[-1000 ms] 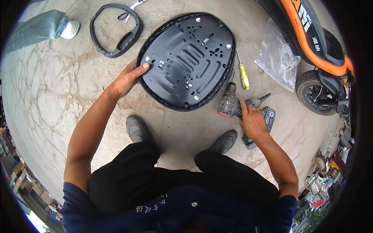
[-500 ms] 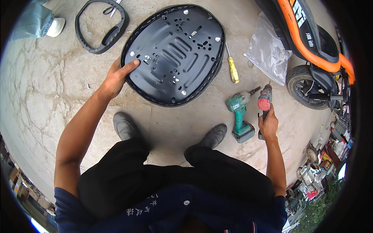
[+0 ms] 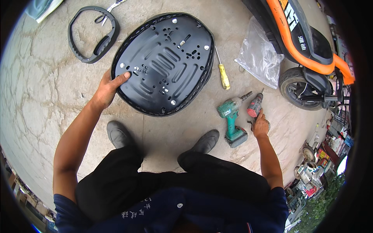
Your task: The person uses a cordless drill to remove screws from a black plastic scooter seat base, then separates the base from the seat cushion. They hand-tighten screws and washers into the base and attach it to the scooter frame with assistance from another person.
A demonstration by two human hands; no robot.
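Note:
My left hand (image 3: 106,89) grips the left rim of a black seat pan (image 3: 155,83), thumb on top and the other fingers hidden beneath. The pan's ribbed face is up, with slots, holes and several shiny bolts or nuts. To the right, my right hand (image 3: 262,126) is closed round the handle of a red and dark grey cordless drill (image 3: 255,106), its bit pointing away from me. Just left of it lies a green impact driver (image 3: 230,120). A yellow-handled screwdriver (image 3: 224,77) rests between the pan and the driver.
At far left lie a black ring-shaped frame (image 3: 73,46) and scissors (image 3: 112,8). A clear plastic bag (image 3: 259,58) sits beside an orange and black scooter (image 3: 301,42) at right. My shoes (image 3: 120,134) stand on cracked concrete. Assorted items (image 3: 311,173) fill the right edge.
The whole view has shifted, so things on the floor appear farther left and lower. The red drill has turned slightly in my right hand. Another person's shoe at top left is out of view.

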